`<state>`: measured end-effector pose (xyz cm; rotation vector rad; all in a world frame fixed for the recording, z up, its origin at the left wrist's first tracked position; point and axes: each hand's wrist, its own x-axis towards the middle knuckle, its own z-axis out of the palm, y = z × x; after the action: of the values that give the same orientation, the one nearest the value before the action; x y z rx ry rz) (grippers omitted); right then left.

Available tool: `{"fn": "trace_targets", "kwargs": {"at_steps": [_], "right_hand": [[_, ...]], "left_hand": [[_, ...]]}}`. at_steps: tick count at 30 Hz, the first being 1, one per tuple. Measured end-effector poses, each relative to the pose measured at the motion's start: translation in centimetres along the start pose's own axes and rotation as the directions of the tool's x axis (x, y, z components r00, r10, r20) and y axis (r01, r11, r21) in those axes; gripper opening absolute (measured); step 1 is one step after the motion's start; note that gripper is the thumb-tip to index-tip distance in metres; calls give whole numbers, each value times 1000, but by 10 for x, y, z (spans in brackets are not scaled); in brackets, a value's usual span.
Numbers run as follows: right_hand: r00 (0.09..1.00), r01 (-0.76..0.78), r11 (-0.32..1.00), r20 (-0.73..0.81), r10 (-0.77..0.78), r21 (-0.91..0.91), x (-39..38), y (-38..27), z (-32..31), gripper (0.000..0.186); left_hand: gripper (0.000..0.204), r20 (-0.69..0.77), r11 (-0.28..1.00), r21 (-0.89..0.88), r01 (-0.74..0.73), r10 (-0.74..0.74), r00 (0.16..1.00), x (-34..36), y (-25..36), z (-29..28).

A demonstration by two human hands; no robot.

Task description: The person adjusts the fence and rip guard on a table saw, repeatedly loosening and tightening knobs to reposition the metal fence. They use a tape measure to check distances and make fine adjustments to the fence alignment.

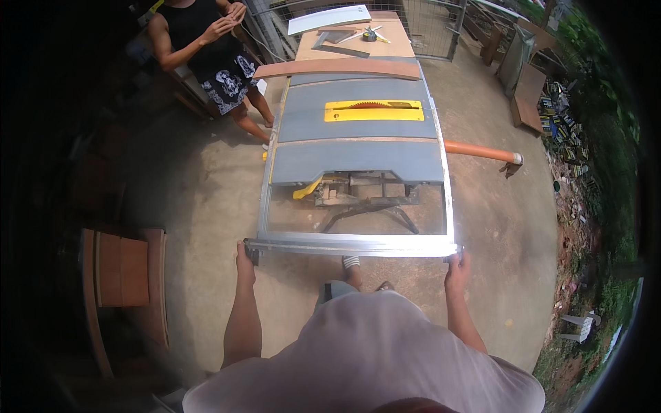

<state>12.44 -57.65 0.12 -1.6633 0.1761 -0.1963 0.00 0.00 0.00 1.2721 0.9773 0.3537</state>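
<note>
My left hand (pixel 244 260) is closed round the black end piece at the left of a long silver rip fence (pixel 351 245). At the other end, my right hand (pixel 457 265) grips the fence too, with its fingers partly hidden by it. The fence lies across the extended rails at the near side of a grey table saw (pixel 354 157). A toothed blade (pixel 375 105) pokes up through the yellow throat plate (pixel 337 115) in the tabletop. Under the open frame I see the saw's dusty body and a yellow lever (pixel 307 189).
A wooden board (pixel 337 67) lies across the saw's far end. Behind it, a wooden table (pixel 392 48) bears a square, a tape measure (pixel 370 34) and a white panel (pixel 329 20). An orange pipe (pixel 482 151) juts out right. Another person (pixel 200 48) stands at the far left.
</note>
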Motion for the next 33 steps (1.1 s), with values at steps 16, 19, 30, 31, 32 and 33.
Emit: {"fn": "trace_targets", "kwargs": {"at_steps": [16, 19, 30, 31, 32, 33], "right_hand": [[996, -35, 998, -75, 38, 45, 99, 28, 33, 28], [999, -11, 991, -44, 17, 135, 112, 24, 43, 27], [999, -12, 995, -46, 16, 95, 148, -4, 68, 31], [999, -34, 997, -36, 37, 76, 149, -8, 70, 33], [998, -57, 997, -23, 59, 56, 147, -11, 73, 34], [998, -51, 997, -17, 52, 51, 147, -6, 66, 36]], "left_hand": [[52, -74, 999, 27, -19, 21, 997, 56, 56, 92], [51, -62, 1000, 13, -16, 16, 998, 77, 51, 92], [53, -109, 996, -79, -40, 31, 994, 99, 70, 132], [54, -117, 998, -37, -53, 48, 992, 96, 69, 127], [54, -127, 998, 4, -65, 65, 990, 97, 69, 124], [54, -130, 996, 44, -75, 80, 988, 98, 70, 124]]}}
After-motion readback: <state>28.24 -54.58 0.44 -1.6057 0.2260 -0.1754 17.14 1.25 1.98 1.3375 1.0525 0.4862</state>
